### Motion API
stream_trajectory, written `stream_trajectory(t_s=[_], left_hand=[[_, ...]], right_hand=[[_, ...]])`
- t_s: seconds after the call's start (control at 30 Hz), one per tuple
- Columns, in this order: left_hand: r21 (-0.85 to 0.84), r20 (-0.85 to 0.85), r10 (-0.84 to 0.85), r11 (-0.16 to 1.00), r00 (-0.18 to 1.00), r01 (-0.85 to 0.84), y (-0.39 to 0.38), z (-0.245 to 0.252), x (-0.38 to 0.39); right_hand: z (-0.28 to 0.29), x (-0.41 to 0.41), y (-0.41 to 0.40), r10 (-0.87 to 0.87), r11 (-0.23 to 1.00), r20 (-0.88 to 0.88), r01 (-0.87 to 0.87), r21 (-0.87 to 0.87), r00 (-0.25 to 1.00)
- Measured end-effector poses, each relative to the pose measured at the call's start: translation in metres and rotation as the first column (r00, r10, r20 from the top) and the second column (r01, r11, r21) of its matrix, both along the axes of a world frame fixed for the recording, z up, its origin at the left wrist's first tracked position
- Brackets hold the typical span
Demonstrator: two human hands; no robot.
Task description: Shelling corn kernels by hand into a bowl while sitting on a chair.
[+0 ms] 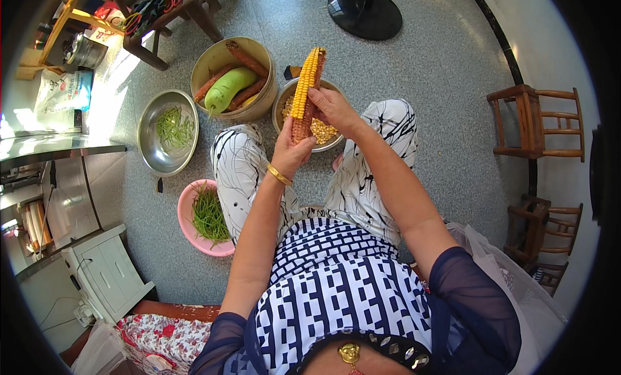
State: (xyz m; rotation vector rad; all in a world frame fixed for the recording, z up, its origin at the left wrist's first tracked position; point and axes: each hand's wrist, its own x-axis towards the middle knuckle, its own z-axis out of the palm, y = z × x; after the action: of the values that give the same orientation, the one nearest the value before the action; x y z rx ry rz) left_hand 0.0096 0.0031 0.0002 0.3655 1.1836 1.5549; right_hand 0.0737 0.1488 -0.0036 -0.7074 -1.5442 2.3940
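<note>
An ear of corn (306,88) is held upright-tilted between both hands over a metal bowl of loose kernels (324,131). Yellow kernels cover its left side; the rest is bare reddish cob. My left hand (293,149), with a gold bangle at the wrist, grips the lower end. My right hand (332,108) holds the middle from the right, thumb against the kernels. Left of the metal bowl, a beige bucket (272,96) contains bare cobs (247,58) and a pale green gourd (231,88).
A steel basin (183,161) with cut green pieces and a pink basin (187,229) with green beans stand on the left. A wooden chair (150,54) is at the upper left, a black round base (365,16) ahead, small wooden chairs (526,122) at the right wall.
</note>
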Motion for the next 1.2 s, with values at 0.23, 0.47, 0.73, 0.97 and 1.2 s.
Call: stream_trajectory(t_s=[0.23,0.47,0.73,0.97,1.2], left_hand=[[0.019,0.047,0.003,1.0,0.999,-0.004,-0.001,0.001,-0.001],[0.029,0.073,-0.008,1.0,0.997,0.006,-0.001,0.002,-0.001],[0.013,0.059,0.007,1.0,0.998,-0.008,-0.001,0.001,-0.002],[-0.017,-0.065,0.013,1.0,0.998,-0.014,0.001,-0.001,0.001],[0.003,0.003,-0.013,1.0,1.0,0.013,-0.001,-0.001,-0.001]], right_hand=[[-0.008,0.002,0.004,0.053,0.995,0.012,-0.053,0.084,0.999],[-0.003,0.002,0.003,-0.008,0.999,0.089,0.004,0.043,0.996],[0.008,0.004,0.007,0.026,0.996,0.079,-0.019,-0.089,0.997],[0.026,0.002,-0.002,-0.047,0.999,0.062,0.048,-0.008,0.997],[0.013,0.004,0.004,-0.002,0.999,0.041,0.0,0.042,0.999]])
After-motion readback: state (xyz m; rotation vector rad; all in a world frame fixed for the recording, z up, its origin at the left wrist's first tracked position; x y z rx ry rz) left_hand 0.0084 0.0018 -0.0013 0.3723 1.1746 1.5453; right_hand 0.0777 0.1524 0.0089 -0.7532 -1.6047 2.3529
